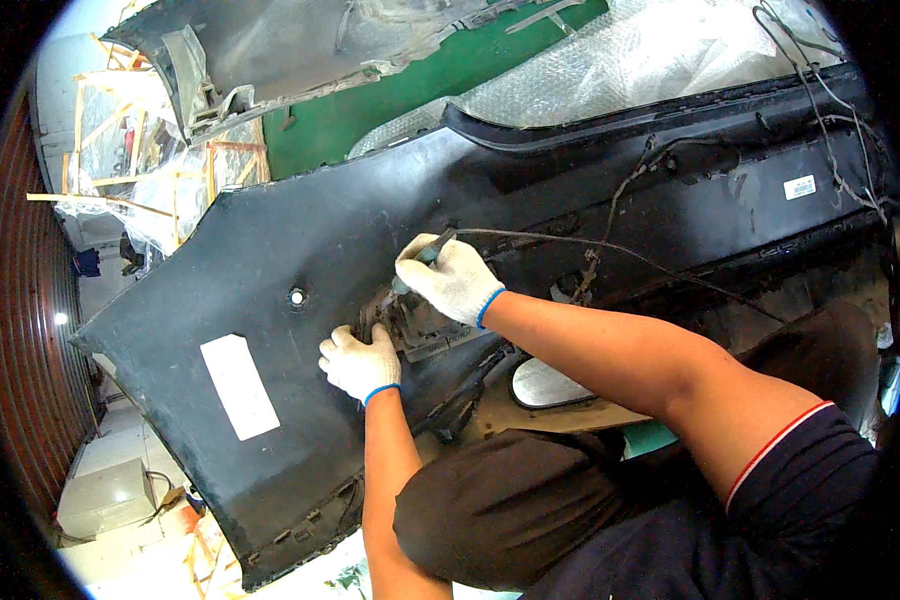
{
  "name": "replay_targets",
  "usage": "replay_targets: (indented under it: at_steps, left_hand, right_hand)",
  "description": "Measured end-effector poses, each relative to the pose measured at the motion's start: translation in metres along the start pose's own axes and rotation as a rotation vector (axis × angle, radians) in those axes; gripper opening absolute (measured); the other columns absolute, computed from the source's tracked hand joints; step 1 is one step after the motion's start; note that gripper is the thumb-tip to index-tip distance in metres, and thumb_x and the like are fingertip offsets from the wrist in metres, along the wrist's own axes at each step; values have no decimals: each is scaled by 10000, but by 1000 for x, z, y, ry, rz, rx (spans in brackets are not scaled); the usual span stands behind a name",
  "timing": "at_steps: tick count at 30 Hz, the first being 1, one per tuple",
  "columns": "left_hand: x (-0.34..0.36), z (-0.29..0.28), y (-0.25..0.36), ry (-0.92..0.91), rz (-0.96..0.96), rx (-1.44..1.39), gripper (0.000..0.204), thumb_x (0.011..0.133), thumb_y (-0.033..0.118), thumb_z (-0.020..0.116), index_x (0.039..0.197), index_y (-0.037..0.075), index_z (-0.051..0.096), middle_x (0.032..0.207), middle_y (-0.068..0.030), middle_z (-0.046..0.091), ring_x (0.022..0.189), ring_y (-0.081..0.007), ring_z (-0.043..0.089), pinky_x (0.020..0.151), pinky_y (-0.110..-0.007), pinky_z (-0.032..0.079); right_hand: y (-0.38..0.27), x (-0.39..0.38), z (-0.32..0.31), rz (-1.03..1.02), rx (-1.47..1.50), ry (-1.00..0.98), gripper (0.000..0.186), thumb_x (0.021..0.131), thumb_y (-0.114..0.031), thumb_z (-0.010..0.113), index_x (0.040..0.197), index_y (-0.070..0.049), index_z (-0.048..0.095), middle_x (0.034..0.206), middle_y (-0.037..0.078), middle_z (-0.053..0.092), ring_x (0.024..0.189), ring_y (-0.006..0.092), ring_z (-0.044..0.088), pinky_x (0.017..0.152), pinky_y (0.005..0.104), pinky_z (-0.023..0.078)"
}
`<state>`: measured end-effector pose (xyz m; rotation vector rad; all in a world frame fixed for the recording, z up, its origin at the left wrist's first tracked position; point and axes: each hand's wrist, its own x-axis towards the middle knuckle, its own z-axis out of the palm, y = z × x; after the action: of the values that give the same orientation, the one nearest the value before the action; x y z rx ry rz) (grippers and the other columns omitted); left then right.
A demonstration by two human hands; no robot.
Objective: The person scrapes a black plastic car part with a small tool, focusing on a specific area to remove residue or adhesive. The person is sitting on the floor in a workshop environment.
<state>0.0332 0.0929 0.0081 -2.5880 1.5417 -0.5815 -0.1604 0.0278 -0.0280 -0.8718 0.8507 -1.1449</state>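
A large black plastic car bumper cover [260, 240] lies in front of me, its inner side up. My right hand [457, 280], in a white knit glove with a blue cuff, is closed round a pen-shaped corded tool with a dark green handle [431, 252], which looks like a soldering iron. A thin dark cord [590, 243] runs from its upper end to the right. Below it is a rough, recessed patch [410, 325] in the bumper. At that patch's left edge rests my gloved left hand [360, 366], thumb and forefinger apart, holding nothing visible.
A white paper sheet [240, 386] lies on the bumper's left part, near a round hole [296, 298]. Loose wiring [830, 120] hangs at the far right. Beyond lie another dark panel [300, 50], bubble wrap [630, 60] and green floor [315, 140]. Wrapped wooden frames [140, 170] stand far left.
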Motion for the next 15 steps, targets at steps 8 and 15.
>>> replay_targets:
  at_steps: [8,15]
  left_hand:
    - [-1,3,-2,29,12,-7,468,799,387,866,1124,74,744,1176,-189,666,1135,-421,633,908,-550,564]
    - [0,0,-3,0,18,-8,473,805,382,865,1138,70,741,1184,-193,664,1136,-425,632,918,-550,563]
  right_hand:
    - [14,-6,9,-61,3,3,171,976,-198,712,998,-31,740,880,110,741,833,201,693,812,366,566]
    - [33,-9,15,-257,-226,16,118,976,-157,755,1046,-63,749,1029,115,728,936,255,728,849,365,582]
